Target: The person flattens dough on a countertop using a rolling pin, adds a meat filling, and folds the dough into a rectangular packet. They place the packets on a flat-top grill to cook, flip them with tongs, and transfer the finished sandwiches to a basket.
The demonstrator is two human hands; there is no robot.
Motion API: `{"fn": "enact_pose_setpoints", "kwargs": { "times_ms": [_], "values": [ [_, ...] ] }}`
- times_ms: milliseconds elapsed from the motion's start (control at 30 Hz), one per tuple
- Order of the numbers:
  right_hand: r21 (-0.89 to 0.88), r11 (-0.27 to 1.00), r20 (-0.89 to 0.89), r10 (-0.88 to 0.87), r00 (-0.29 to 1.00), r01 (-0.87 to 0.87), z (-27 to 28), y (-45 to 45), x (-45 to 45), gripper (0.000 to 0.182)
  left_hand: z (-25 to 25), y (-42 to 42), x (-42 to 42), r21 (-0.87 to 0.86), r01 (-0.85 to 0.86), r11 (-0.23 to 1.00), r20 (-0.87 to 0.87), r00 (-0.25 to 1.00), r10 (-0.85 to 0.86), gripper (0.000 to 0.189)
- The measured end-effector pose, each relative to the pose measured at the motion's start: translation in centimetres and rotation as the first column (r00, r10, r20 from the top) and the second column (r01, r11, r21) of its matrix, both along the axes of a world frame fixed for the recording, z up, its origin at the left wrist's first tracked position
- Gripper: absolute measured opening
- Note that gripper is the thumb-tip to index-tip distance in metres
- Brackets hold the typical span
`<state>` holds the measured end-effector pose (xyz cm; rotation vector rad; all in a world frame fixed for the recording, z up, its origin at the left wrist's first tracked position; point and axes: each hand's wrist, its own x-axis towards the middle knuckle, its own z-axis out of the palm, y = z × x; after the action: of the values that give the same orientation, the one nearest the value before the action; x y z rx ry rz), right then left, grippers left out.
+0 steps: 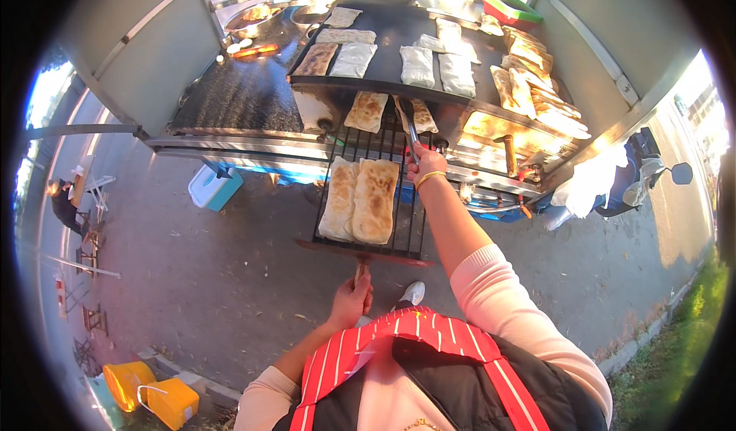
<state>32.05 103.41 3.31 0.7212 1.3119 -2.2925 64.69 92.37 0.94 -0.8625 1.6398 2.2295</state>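
My left hand [352, 303] grips the handle [360, 269] of a black wire rack [409, 218], pulled partly out from beneath the griddle. Two browned rectangular flatbreads [375, 201] lie side by side on its near part. My right hand [426, 164] holds metal tongs [411, 126], whose tips reach a browned flatbread [424, 116] at the opening under the griddle; another flatbread [366, 111] lies left of it. On the dark griddle [386, 46] above rest several pale folded flatbreads [354, 60], and browner ones [532, 80] are piled at the right.
A black worktop [241, 97] with a metal bowl [253, 20] of food stands left of the griddle. A cooler box [215, 187] and yellow buckets [172, 399] are on the ground. A hammer-like tool [509, 155] hangs front right. A person [66, 204] is far left.
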Motion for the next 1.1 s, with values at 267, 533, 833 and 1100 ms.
{"fn": "enact_pose_setpoints", "kwargs": {
  "times_ms": [267,533,833,1100],
  "values": [
    [-0.296,0.955,0.017,0.03,0.999,-0.024,1.1,-2.3,3.4,0.018,-0.7,-0.6,0.4,0.014,-0.025,1.0,0.01,1.0,0.025,0.041],
    [-0.454,0.878,0.164,-0.083,0.983,0.15,1.6,-7.4,2.3,0.02,-1.6,-0.4,0.2,-0.012,0.016,1.0,-0.036,0.999,-0.016,0.043],
    [-0.45,0.874,0.16,-0.121,0.98,0.182,2.8,-9.1,3.4,0.027,-1.7,-0.4,0.2,-0.006,0.008,1.0,-0.041,0.999,-0.008,0.043],
    [-0.419,0.898,0.0,0.148,0.989,-0.135,5.0,-1.5,10.5,0.034,-1.9,-0.2,0.3,0.024,0.006,1.0,-0.059,0.998,-0.004,0.043]
  ]
}}
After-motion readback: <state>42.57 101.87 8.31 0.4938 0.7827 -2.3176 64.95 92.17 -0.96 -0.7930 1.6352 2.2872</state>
